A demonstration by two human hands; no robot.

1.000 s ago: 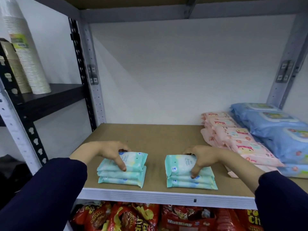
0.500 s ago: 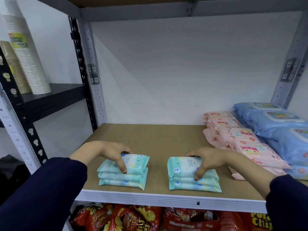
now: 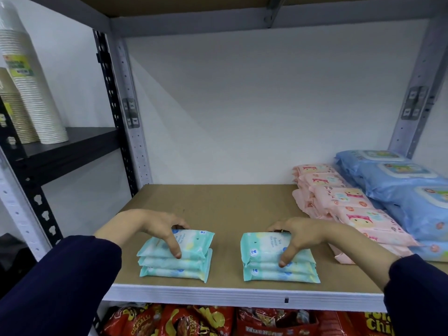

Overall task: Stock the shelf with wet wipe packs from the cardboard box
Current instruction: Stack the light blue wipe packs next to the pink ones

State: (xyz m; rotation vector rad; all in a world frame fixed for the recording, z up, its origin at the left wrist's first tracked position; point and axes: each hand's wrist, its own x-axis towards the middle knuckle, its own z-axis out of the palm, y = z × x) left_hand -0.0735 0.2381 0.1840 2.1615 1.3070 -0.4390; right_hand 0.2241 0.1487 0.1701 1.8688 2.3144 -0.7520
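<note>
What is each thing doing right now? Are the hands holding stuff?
Left hand, grips left teal stack.
Right hand, grips right teal stack.
Left teal stack, three packs, resting on shelf.
Right teal stack, three packs, resting on shelf.
Pink packs, piled flat.
Blue packs, piled flat.
Paper cups, nested in stacks.

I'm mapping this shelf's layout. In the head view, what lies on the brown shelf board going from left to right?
left teal stack of wipe packs → right teal stack of wipe packs → pink wipe packs → blue wipe packs
</note>
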